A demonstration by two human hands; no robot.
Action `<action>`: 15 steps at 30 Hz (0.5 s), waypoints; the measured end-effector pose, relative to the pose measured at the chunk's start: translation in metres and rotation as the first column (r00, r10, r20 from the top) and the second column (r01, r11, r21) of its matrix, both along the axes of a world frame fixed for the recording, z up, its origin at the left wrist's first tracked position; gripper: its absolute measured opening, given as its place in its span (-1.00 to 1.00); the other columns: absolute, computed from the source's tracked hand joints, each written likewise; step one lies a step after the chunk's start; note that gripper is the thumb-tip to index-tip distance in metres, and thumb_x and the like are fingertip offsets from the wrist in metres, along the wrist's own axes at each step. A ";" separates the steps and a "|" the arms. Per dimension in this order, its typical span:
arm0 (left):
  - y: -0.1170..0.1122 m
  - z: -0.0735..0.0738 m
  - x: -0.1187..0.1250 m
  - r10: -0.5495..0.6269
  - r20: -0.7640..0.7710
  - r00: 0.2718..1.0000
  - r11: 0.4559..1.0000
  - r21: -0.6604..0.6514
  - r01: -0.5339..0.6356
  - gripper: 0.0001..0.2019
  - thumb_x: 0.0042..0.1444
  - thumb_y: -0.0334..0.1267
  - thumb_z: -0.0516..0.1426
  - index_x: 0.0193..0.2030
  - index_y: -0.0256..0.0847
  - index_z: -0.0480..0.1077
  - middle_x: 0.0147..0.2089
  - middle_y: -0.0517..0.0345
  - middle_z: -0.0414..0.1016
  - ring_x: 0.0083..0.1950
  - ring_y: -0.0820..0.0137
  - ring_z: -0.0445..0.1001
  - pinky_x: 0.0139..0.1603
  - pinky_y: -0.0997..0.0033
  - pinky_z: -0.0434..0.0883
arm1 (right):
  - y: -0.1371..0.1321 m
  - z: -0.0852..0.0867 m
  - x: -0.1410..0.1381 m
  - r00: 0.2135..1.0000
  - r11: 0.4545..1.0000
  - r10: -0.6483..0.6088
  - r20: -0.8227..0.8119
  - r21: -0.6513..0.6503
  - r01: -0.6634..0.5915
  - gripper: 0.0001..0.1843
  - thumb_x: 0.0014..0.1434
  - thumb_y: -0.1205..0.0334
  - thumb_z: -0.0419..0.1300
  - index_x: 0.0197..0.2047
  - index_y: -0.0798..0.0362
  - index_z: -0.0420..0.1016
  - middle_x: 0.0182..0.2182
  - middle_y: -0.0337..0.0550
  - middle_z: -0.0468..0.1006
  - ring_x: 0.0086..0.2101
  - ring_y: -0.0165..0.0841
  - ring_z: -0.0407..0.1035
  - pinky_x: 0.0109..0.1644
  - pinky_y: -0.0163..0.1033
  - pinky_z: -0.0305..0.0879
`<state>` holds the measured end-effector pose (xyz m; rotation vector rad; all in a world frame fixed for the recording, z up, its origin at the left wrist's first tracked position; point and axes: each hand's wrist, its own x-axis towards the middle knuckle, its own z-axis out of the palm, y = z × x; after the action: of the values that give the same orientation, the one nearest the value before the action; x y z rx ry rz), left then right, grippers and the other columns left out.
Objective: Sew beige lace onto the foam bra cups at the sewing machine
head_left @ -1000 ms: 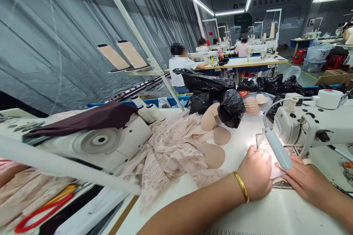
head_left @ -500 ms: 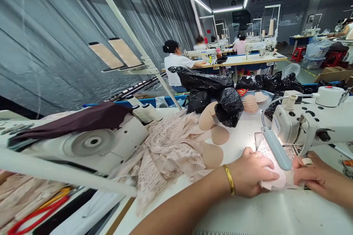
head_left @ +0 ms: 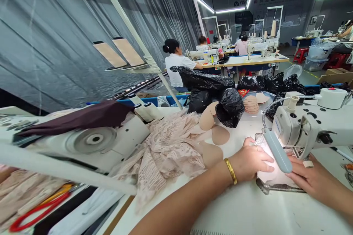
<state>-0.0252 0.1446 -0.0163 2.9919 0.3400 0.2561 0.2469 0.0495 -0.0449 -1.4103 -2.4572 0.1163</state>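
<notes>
My left hand [head_left: 249, 162], with a gold bangle on the wrist, presses its closed fingers on a pale pink padded fabric piece [head_left: 271, 174] under the head of a white sewing machine [head_left: 309, 125]. My right hand [head_left: 306, 178] lies with fingers stretched flat on the right side of the same piece, a tape strip on one finger. The machine's lamp arm [head_left: 277, 150] crosses in front and hides the needle area. Beige bra cups [head_left: 213, 152] and a heap of pink lace fabric [head_left: 168, 147] lie to the left of my left hand.
A second white machine [head_left: 91, 141] with a dark maroon cloth [head_left: 82, 117] on it stands at the left. Black plastic bags [head_left: 228, 106] and stacked cups [head_left: 250, 104] sit behind. Red-handled scissors [head_left: 35, 213] lie lower left. Other people sew at far tables.
Both hands have shifted the pale piece further under the machine head; it was lifted at its front edge half a second ago and now lies flat under my hands.
</notes>
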 end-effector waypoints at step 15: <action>0.007 0.002 0.003 0.052 -0.051 0.997 0.998 -0.026 -0.054 -0.68 0.13 -0.42 0.21 0.00 -0.02 0.57 0.11 0.14 0.64 0.12 0.15 0.52 0.23 -0.10 0.01 | 0.004 -0.003 0.004 0.998 0.998 -0.061 0.000 0.033 0.061 -0.61 0.46 0.10 0.06 0.26 -0.29 0.52 -0.17 -0.14 0.69 -0.01 -0.03 0.48 0.02 0.09 0.45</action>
<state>-0.0226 0.1513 -0.0140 2.9698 0.4249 0.1793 0.2513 0.0535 -0.0476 -1.4701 -2.4026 0.0619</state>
